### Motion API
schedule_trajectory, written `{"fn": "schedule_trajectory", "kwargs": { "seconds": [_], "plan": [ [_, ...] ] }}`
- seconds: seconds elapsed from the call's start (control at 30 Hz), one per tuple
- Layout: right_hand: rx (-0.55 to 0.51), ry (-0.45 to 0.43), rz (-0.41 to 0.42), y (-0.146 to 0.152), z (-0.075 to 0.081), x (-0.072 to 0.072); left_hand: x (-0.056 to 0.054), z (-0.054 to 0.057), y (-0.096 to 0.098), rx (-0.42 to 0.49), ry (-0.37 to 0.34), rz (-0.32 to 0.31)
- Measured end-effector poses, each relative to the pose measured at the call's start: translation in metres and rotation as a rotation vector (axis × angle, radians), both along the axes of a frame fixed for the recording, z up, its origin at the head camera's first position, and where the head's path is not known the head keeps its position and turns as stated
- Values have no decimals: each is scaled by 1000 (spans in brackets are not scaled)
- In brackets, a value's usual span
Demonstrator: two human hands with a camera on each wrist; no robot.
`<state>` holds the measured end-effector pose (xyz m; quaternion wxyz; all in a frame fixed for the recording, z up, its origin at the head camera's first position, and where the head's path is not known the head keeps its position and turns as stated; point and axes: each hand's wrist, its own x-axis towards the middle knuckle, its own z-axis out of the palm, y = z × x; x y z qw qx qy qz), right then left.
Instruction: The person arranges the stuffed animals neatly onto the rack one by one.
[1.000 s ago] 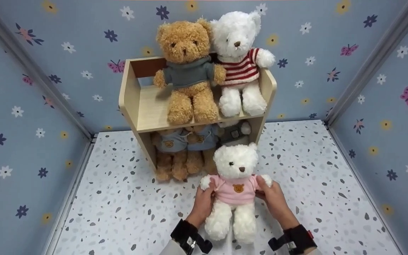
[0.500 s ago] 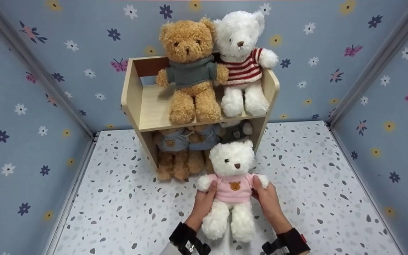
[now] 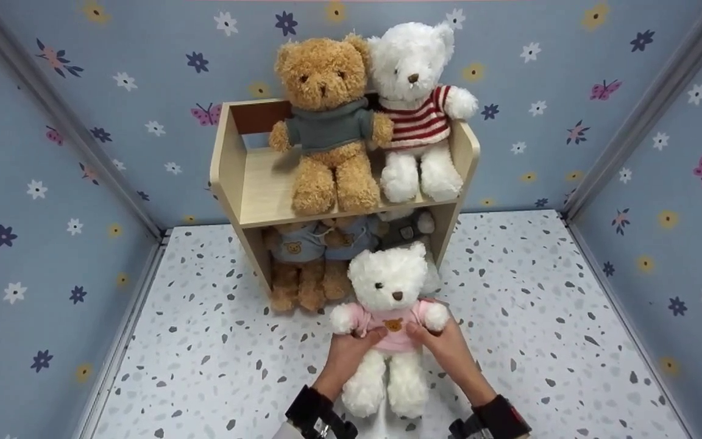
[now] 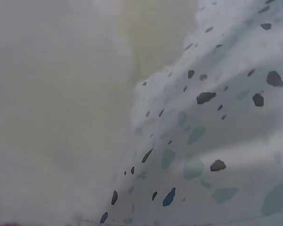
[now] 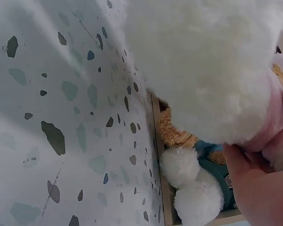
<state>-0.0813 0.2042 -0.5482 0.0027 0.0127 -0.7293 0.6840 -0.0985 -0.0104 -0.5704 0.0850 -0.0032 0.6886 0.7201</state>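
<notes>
A white teddy bear in a pink shirt faces me, upright, in front of the shelf. My left hand grips its body under one arm, thumb on the shirt front. On the opposite side my right hand holds it the same way; most fingers of both hands are hidden behind the bear. In the right wrist view, that hand is against the pink shirt, below the bear's white fur. Blurred pale fur fills the left side of the left wrist view, where no hand shows.
Behind stands a two-level wooden shelf. On top sit a brown bear in a grey-green sweater and a white bear in red stripes. Below are two brown bears in blue and a bear in dark clothes. Flowered walls enclose the speckled floor.
Both hands have shifted from the pink-shirted bear's arms to its torso, thumbs now on the shirt front. The bear has moved slightly left. The shelf bears stay put.
</notes>
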Motion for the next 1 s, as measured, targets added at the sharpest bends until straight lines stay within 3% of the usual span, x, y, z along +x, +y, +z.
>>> {"fn": "schedule_trajectory", "kwargs": {
  "seconds": [0.17,0.33,0.47,0.6,0.73,1.0],
  "plan": [
    [-78,51,54,7,9,-4,-5,17,-9,61,78,43],
    [-119,101,71,15,17,-8,-9,49,-24,38,153,74],
    [-109,139,76,20,19,-10,-12,81,-40,7,210,86],
    [-70,161,80,25,22,-13,-22,114,-56,16,382,107],
    [-56,178,65,27,25,-17,-34,148,-70,23,530,168],
    [-16,176,42,27,22,-18,-47,220,-88,92,612,284]
  ]
}}
